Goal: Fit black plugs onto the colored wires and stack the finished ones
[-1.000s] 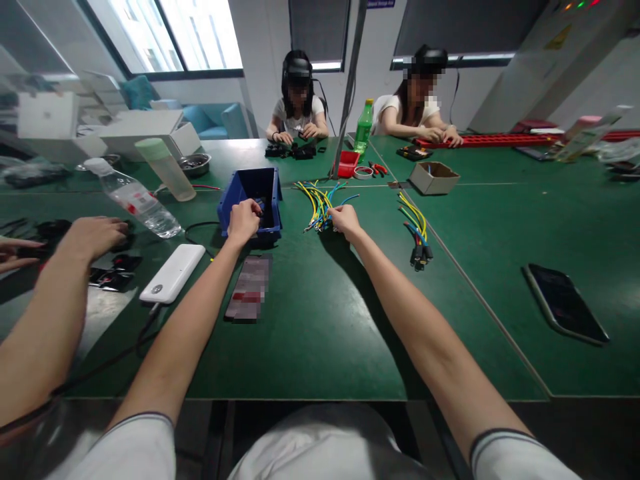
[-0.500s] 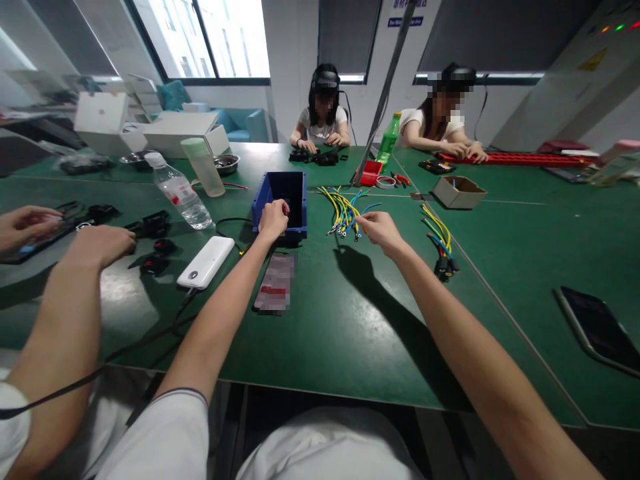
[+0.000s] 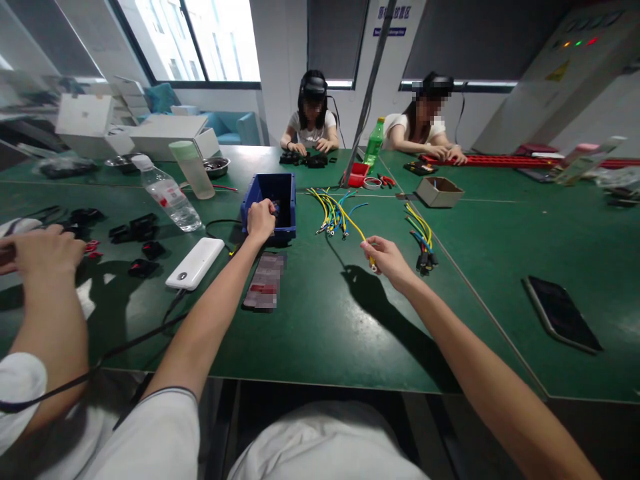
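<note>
My left hand (image 3: 261, 220) reaches into the blue bin (image 3: 287, 192), fingers curled over something small and dark I cannot make out. My right hand (image 3: 387, 259) is pinched on a yellow wire (image 3: 351, 225), holding it near its terminal end above the green table (image 3: 320, 313). The wire trails back to a loose bundle of yellow, blue and green wires (image 3: 330, 210) just right of the bin. A second bundle of wires with black connectors (image 3: 421, 243) lies to the right of my right hand.
A white power bank (image 3: 196, 263) and a phone (image 3: 264, 281) lie near my left forearm. A water bottle (image 3: 166, 195), a cardboard box (image 3: 439, 191) and a dark phone (image 3: 560, 313) are on the table. A neighbour's arm (image 3: 45, 293) works at left; two people sit opposite.
My right hand has pulled back toward me from the wire bundle, drawing one yellow wire out with it. My left hand stays at the blue bin.
</note>
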`<act>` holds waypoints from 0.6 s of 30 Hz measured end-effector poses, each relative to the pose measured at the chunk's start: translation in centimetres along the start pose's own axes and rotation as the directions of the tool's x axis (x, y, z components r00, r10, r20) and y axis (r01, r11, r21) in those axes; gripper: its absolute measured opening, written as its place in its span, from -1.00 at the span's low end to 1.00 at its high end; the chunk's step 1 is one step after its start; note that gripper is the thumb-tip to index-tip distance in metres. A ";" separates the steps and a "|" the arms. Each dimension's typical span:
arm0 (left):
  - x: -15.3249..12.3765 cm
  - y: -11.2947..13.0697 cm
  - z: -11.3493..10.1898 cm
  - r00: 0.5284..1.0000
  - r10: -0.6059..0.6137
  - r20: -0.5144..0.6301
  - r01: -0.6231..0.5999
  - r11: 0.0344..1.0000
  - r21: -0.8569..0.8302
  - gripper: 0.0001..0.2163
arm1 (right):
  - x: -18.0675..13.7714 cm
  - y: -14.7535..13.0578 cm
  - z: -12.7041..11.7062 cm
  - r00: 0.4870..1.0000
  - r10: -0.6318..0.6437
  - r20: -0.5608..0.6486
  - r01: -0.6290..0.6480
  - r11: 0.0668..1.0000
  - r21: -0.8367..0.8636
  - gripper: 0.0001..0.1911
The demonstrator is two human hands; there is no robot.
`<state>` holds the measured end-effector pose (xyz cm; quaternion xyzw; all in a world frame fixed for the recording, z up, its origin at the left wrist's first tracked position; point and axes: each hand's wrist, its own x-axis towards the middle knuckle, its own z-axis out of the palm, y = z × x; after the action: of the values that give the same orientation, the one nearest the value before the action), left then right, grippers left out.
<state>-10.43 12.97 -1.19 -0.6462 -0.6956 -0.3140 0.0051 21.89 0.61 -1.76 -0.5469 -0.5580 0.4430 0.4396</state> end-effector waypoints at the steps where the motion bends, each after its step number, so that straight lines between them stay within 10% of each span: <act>1: -0.1 0.1 -0.1 1.000 0.000 -0.004 0.000 1.000 0.003 -0.72 | -0.2 0.3 -0.1 1.000 -0.001 -0.011 0.001 1.000 0.012 -0.63; 18: -2.7 1.0 -0.8 0.961 0.188 -0.201 -0.213 0.971 -0.108 -0.74 | -0.8 3.4 1.3 0.996 -0.061 -0.071 0.074 0.979 0.192 -0.64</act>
<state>-9.41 10.17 -1.26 -0.6797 -0.6011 -0.4158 0.0613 21.36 -0.13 -5.43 -0.4960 -0.5157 0.4623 0.5237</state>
